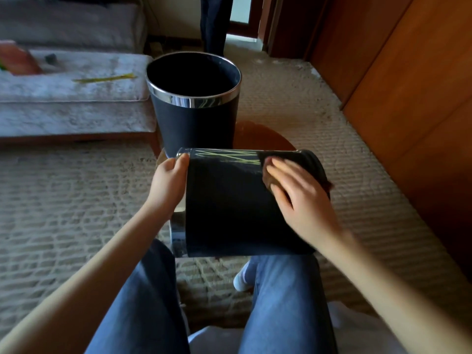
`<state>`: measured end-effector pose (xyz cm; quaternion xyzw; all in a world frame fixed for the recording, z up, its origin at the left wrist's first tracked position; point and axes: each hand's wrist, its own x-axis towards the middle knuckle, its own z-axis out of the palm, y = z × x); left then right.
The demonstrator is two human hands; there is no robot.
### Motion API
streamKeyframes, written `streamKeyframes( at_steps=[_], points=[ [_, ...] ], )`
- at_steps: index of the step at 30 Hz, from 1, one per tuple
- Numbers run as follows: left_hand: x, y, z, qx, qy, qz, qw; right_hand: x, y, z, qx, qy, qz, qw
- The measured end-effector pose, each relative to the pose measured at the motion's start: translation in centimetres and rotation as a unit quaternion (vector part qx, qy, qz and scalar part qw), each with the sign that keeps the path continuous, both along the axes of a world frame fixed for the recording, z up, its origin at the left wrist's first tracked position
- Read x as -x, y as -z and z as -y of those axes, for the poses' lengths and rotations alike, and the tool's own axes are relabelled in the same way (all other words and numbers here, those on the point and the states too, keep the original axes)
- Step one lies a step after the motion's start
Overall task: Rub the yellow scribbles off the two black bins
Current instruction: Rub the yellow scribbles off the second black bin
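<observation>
Head view. Two black bins: a tipped bin (224, 205) lies on its side over the person's knees, and an upright bin (196, 116) stands just behind it. The left hand (169, 180) curls round the tipped bin's chrome rim. The right hand (298, 198), fingers extended, presses a blurred brownish pad (269, 183) beside one band of yellow scribbles (229, 157). Step in hand: rubbing the tipped bin. The next move probably calls for leftward strokes along the band, the rim braced firmly.

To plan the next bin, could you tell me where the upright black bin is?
In the head view, the upright black bin stands just beyond the held bin, right of the grey cushion.
</observation>
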<state>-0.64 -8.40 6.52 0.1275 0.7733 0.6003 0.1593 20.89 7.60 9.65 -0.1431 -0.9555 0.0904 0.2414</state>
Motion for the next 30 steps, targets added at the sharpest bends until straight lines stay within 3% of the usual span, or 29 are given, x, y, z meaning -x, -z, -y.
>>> streamKeyframes(
  at_steps=[4,10,17,19,22,26,30],
  points=[
    [0.4,-0.3,-0.3,0.0,0.015,0.005,1.0,-5.1,4.2,2.1,-0.082,-0.024,-0.015,0.996],
    [-1.6,0.5,1.0,-0.016,-0.006,-0.024,1.0,0.0,1.7,2.1,-0.024,-0.041,-0.069,0.996],
    [-2.9,0.0,1.8,-0.006,-0.012,-0.045,0.999,8.2,-3.1,-0.9,0.077,0.006,0.138,0.987],
    [-2.4,0.0,1.5,0.005,-0.012,-0.042,0.999,6.5,-2.4,-0.2,0.078,0.009,0.098,0.992],
    [-1.2,-0.2,0.7,0.014,-0.003,-0.031,0.999,0.7,0.5,2.7,-0.004,-0.008,-0.013,1.0],
    [-0.7,-0.4,0.2,0.007,0.003,-0.02,1.0,-3.3,3.9,4.1,-0.077,-0.057,-0.006,0.995],
    [-1.8,0.1,1.1,-0.018,0.0,-0.017,1.0,-0.1,2.3,4.0,-0.028,-0.074,-0.033,0.996]
  ],
)
